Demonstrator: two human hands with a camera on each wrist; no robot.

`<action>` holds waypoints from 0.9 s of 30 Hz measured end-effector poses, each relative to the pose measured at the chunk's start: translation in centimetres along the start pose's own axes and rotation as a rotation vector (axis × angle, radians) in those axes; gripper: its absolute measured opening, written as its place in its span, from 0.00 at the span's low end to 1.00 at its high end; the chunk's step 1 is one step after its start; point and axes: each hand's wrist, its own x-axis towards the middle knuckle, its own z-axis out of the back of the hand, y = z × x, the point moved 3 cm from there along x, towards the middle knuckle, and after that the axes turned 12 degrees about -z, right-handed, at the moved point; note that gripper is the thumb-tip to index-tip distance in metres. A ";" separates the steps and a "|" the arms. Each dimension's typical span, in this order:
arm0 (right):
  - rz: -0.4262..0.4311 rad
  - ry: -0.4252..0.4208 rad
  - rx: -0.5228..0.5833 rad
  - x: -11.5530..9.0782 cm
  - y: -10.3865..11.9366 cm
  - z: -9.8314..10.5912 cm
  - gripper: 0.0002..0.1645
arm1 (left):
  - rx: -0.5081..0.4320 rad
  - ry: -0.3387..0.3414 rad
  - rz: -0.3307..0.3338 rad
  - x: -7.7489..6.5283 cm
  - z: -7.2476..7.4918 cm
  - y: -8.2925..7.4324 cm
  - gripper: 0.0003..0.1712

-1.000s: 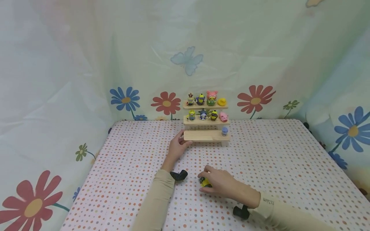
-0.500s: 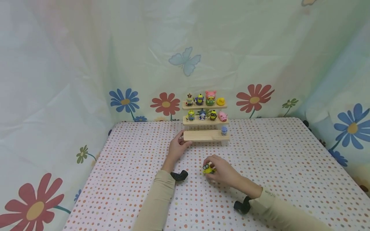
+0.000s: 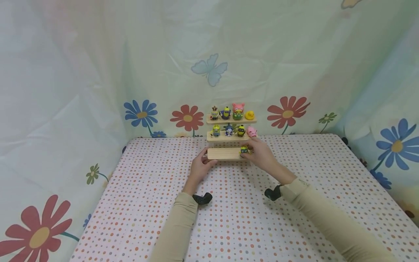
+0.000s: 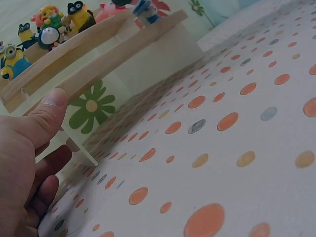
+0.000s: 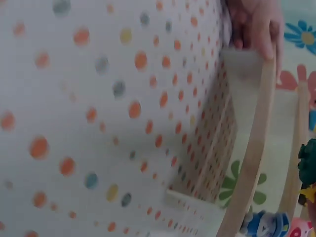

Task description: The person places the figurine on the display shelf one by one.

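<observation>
At the back of the table stands a three-tier wooden display shelf [image 3: 226,154]. My left hand [image 3: 199,168] grips the left end of its lowest tier, with the thumb [image 4: 52,101] along the front edge. My right hand [image 3: 262,154] pinches a small yellow minion figure [image 3: 244,150] with a dark green part, over the right half of that tier; whether it touches the wood I cannot tell. In the right wrist view the minion figure [image 5: 308,168] shows only partly at the right edge. A blue-capped figure [image 5: 266,224] stands at the tier's right end, hidden behind my right hand in the head view.
The middle tier bears several figures, among them a pink pig [image 3: 251,131]. On the top tier are a yellow duck [image 3: 250,115], a pink-hooded figure [image 3: 238,111] and others. A dotted cloth [image 3: 147,203] covers the table; a flowered curtain [image 3: 157,72] hangs behind.
My right hand has lifted the minion figure from the near table and carried it forward to the lowest tier. My left hand has stayed at the shelf's left end.
</observation>
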 end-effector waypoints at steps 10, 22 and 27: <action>-0.121 0.071 -0.128 3.5 -1.0 -1.1 0.22 | 0.004 0.045 0.016 -0.8 0.7 -4.0 0.42; -0.077 0.088 -0.177 3.5 -0.6 -1.2 0.21 | -0.011 0.004 -0.005 -0.1 0.1 -0.8 0.46; -0.084 0.096 -0.200 3.6 -0.6 -1.2 0.21 | 0.003 -0.014 0.010 -0.3 0.0 -1.0 0.46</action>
